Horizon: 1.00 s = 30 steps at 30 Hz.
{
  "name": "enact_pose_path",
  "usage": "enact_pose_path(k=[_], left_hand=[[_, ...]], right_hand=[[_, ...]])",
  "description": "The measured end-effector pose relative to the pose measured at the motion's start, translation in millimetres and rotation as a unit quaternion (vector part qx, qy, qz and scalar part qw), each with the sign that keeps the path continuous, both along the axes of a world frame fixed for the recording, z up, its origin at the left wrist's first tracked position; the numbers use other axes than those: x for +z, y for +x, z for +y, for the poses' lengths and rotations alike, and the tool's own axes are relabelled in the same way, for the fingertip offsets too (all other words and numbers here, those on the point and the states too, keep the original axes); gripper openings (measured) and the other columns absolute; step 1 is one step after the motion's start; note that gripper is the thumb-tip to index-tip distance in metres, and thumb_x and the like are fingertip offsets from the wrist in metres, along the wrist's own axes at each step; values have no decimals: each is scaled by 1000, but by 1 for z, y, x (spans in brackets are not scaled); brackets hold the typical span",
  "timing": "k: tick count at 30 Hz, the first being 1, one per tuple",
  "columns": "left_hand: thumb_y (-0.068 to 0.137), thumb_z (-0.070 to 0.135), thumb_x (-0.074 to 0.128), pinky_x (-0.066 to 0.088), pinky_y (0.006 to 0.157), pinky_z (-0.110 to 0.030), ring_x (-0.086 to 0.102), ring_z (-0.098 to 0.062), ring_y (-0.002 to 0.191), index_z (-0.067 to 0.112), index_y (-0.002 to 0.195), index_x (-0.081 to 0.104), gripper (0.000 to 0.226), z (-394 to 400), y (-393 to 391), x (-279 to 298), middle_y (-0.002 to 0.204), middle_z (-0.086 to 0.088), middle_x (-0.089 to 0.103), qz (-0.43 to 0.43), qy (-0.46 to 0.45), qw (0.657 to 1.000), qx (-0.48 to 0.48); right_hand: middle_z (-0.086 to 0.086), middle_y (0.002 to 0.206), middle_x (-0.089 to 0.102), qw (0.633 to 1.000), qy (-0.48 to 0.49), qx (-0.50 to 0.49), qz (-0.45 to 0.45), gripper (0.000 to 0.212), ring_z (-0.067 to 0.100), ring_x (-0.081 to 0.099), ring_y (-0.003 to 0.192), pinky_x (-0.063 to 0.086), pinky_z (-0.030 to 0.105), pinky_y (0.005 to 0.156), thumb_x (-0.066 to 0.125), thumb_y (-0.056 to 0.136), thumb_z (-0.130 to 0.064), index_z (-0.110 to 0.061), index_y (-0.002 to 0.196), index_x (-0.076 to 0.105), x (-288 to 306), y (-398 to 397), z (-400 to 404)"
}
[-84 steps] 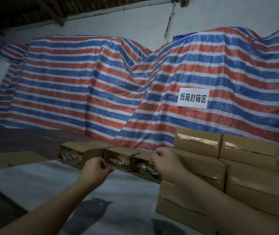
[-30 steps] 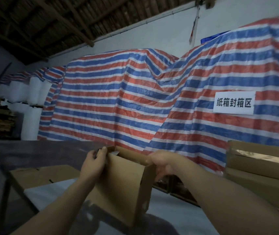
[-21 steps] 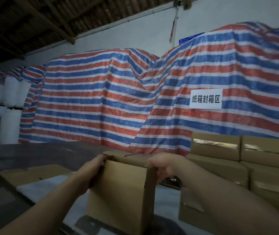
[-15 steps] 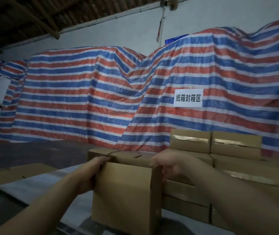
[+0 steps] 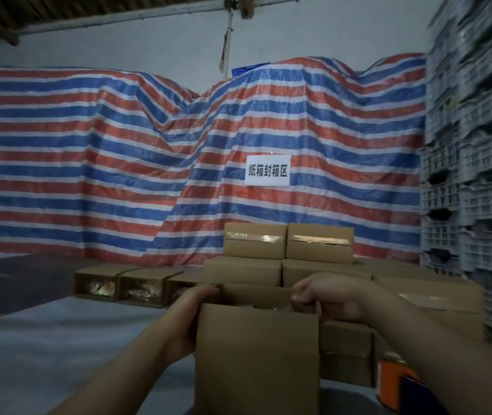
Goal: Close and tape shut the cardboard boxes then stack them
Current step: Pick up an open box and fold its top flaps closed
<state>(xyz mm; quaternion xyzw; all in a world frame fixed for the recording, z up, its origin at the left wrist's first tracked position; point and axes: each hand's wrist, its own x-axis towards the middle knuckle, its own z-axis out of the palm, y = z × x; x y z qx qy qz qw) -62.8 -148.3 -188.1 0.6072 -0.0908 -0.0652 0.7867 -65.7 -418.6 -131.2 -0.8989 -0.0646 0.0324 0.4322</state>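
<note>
Dim storeroom, grey table in front. Both hands apart, on one open box at table's near edge. L hand grips box's left top corner, fingers curled over rim. R hand grips right top edge. Box upright, flaps not closed. Behind it: taped boxes stacked w/ shiny tape strips. Left of stack: row of open boxes on sides. Beyond: striped tarp w/ white sign; grey crates far right.
</note>
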Motion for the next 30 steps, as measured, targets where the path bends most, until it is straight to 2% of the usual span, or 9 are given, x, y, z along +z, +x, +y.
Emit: enact_pose_path(k=[4,9,12,15,19,23,25,28,30], left_hand=[[88,30,57,52,68,-35,72,-23,64,9,99,68,26,-43,2,-3,80,-13,74,9,-14,1000,-3],[90,31,55,50,68,-37,73,-23,64,9,99,69,28,-66,2,-6,83,-14,75,0,-39,999,-8],[89,37,58,52,74,-38,72,-26,73,9,100,75,35,-70,2,-7,92,-16,74,5,-45,999,-26],[93,50,50,49,80,-40,69,-30,86,11,103,77,48,-69,3,-13,103,-20,72,7,-72,997,-36],[82,44,56,52,72,-35,72,-25,74,11,81,80,41,-73,1,-23,90,-16,73,-10,-73,996,-50],[93,41,49,53,69,-33,73,-23,73,14,75,81,45,-79,1,-25,90,-14,74,-6,-69,997,-41],[94,41,48,52,70,-34,73,-24,72,14,73,81,47,-79,2,-25,89,-14,74,-11,-72,997,-40],[93,39,49,52,70,-34,72,-22,70,16,71,80,45,-80,0,-26,86,-13,74,-30,-67,996,-39],[93,39,50,52,69,-33,72,-22,70,14,72,80,44,-81,-1,-26,85,-12,74,-34,-67,996,-37]], right_hand=[[8,119,69,997,51,-53,-7,23,29,64,113,53,44,100,60,98,-21,-21,119,69,-10,-3,-36],[10,95,79,977,182,-103,37,29,26,72,95,59,33,74,68,91,-30,-14,115,68,-24,-18,-58],[15,98,78,952,277,-128,2,32,31,71,99,58,39,81,65,93,-34,-10,114,68,-35,-29,-62],[21,113,73,907,398,-124,-64,45,37,66,112,46,52,106,50,101,-45,-9,122,66,-52,-33,-58],[20,105,75,893,426,-127,-75,57,38,69,105,47,51,102,43,100,-54,-7,111,73,-71,-32,-44],[19,110,74,905,407,-99,-71,51,37,69,105,45,53,104,56,90,-55,-11,109,75,-72,-37,-38],[13,119,69,920,358,-109,-120,48,34,63,111,45,51,101,65,78,-51,-20,114,70,-65,-40,-41],[-5,115,64,948,205,-117,-214,24,17,57,107,47,37,86,69,83,-40,-32,106,70,-45,-48,-47],[-14,107,66,972,66,-80,-209,9,5,57,102,42,25,76,69,90,-36,-34,99,72,-29,-49,-51]])
